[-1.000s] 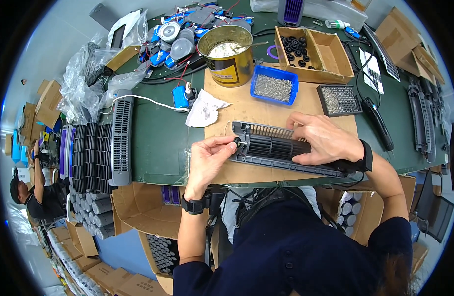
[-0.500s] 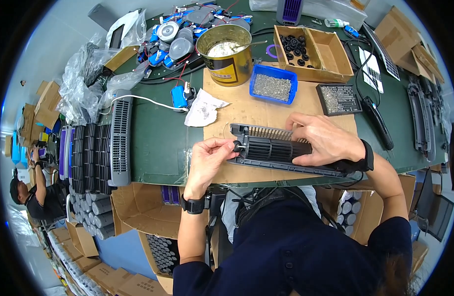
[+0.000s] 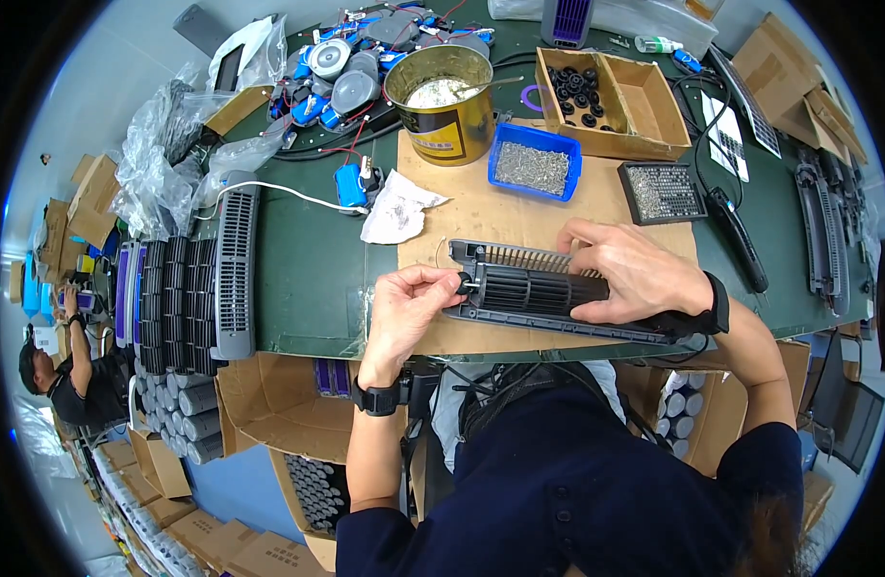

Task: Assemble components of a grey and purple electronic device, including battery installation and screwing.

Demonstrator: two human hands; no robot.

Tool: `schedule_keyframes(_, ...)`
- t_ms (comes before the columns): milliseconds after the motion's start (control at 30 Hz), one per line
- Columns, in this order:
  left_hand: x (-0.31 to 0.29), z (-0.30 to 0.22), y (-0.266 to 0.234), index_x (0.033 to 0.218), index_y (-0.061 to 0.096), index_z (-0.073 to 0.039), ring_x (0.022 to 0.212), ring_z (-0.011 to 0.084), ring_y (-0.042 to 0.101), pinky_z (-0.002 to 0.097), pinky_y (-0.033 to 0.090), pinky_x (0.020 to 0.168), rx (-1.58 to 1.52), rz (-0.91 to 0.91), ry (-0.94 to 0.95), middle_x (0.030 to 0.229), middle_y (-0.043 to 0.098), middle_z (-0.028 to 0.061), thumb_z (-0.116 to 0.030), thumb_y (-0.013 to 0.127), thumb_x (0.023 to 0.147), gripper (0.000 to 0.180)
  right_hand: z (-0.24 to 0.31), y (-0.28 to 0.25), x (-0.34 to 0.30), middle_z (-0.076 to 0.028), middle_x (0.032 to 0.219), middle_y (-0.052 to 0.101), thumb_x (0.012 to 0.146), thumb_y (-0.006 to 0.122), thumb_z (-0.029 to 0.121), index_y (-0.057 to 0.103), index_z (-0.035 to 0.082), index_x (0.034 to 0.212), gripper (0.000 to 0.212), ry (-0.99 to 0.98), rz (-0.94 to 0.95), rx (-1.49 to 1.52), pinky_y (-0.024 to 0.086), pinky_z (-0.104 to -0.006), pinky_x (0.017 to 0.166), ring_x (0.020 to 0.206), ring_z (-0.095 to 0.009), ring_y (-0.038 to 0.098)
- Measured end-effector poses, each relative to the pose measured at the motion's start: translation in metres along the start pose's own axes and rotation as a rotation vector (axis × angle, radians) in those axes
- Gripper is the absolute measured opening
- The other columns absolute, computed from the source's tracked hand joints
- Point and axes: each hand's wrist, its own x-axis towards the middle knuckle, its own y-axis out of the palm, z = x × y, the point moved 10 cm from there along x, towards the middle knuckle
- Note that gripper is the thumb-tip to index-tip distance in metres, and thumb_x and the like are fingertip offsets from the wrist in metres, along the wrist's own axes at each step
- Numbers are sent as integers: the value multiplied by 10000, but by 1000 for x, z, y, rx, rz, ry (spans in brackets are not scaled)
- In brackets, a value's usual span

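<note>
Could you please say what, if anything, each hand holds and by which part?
The left hand pinches a small black piece by its left side; the right hand grips the black fan roller toward its right end.

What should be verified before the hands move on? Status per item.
1. Left hand grip on small black round part: ok, pinched between thumb and finger at the roller's left end.
2. Part fully seated: cannot tell, fingertips partly cover it.
3. Right hand on black roller: ok, spread over its right portion.
4. Roller lying along dark grey housing: ok.
5. Blue tray stocked: ok, many small metal pieces.
6. Corded black tool clear of housing: ok, lies apart at right.
</note>
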Motion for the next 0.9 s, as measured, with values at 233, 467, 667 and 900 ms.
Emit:
schedule_keyframes(233,-4,-13,0,912,703,42,820,119,657,243,574,768,-4,31,213,996,666,110,101,731,757,169,1,0,1,-141,1069,548,637,774,254,654,-45,766,347,0,3,-25,492,-401,764,906,-314,599)
schedule_keyframes(467,-5,-20,5,882,719,39,876,136,654,241,582,780,131,38,279,1006,645,107,142,736,713,199,-1,1,1,-130,1093,551,623,789,244,660,-34,770,340,11,6,-65,500,-404,756,890,-309,609)
schedule_keyframes(667,-5,-19,7,914,710,49,876,145,659,253,586,787,100,42,309,980,639,95,133,744,716,218,-4,1,1,-127,1082,552,618,792,247,660,-27,763,337,23,22,-34,498,-407,745,884,-310,608)
schedule_keyframes(900,-5,-14,8,937,697,45,885,140,660,244,575,803,145,18,174,977,628,76,131,739,729,229,-1,2,0,-123,1079,548,617,791,248,661,-29,757,336,15,9,-71,495,-409,736,874,-311,604)
